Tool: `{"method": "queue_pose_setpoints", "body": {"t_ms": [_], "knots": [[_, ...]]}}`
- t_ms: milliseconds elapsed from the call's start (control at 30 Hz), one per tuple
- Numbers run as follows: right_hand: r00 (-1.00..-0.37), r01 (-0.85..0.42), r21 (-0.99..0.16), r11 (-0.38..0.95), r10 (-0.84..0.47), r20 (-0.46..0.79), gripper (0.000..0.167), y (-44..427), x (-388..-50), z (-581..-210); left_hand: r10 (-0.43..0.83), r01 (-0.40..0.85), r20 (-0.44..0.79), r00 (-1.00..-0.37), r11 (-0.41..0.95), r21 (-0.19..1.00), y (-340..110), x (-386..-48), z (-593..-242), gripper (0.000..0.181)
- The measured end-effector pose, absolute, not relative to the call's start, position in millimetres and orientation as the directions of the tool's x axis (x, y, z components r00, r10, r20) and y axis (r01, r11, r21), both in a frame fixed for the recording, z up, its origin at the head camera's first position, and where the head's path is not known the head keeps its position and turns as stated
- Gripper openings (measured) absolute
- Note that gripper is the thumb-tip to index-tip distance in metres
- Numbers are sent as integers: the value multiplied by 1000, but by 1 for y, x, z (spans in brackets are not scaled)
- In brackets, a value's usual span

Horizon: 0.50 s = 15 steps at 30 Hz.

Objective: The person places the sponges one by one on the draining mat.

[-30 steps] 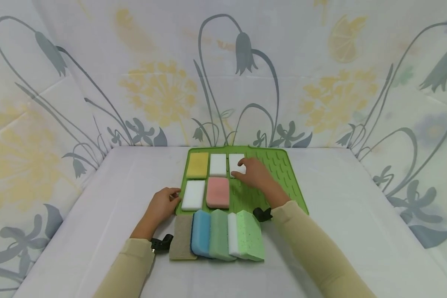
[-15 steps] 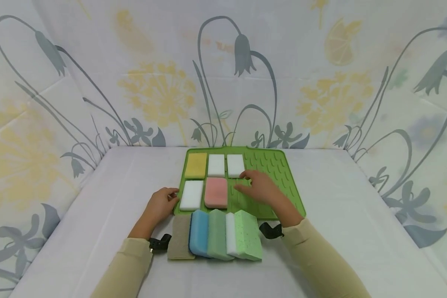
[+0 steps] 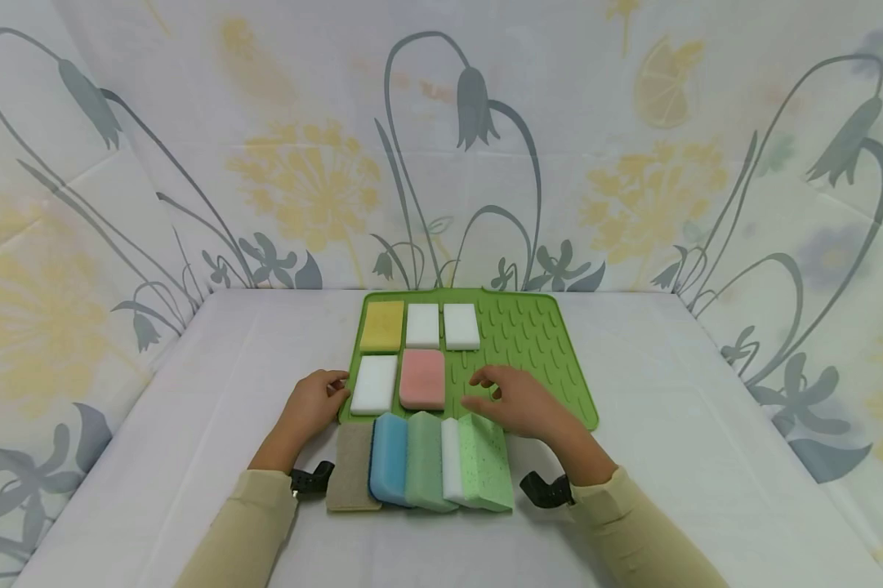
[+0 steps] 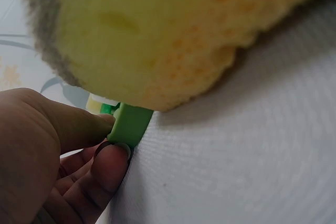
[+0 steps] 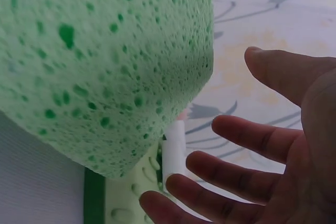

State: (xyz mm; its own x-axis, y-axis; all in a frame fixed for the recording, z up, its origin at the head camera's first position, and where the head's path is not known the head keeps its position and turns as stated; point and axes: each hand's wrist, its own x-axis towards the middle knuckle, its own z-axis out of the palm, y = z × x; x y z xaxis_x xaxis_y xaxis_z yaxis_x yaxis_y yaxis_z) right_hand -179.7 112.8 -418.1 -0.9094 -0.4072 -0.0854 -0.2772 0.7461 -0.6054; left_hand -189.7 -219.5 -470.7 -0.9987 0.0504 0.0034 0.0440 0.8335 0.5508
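A green mat [image 3: 537,351] with raised ridges lies on the table. On it are a yellow sponge [image 3: 383,325], two white sponges along the back, another white sponge [image 3: 374,384] and a pink sponge [image 3: 422,379]. My left hand [image 3: 314,402] is at the mat's left edge; in the left wrist view its thumb and index finger pinch the rim. Holding nothing, my right hand [image 3: 518,400] hovers over the mat's front right with fingers spread. Just beyond its fingers, the right wrist view shows a pale green porous sponge [image 5: 105,66].
In front of the mat, several sponges lean in a row: grey-brown [image 3: 351,465], blue [image 3: 392,461], dull green [image 3: 428,465], white and pale green. A floral cloth [image 3: 441,163] hangs behind the white-covered table [image 3: 676,392].
My right hand has drawn back from the right-hand white sponge in the back row, moving toward the front row. That sponge stays on the mat. The left hand keeps its place.
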Motion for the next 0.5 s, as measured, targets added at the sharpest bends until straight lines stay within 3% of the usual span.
{"method": "queue_pose_setpoints", "body": {"t_ms": [500], "knots": [[-886,-278,-621,733,-446,-129,36,118,-161,-429,62,62,19,-998,836,546,-220,-191,-473,37]]}}
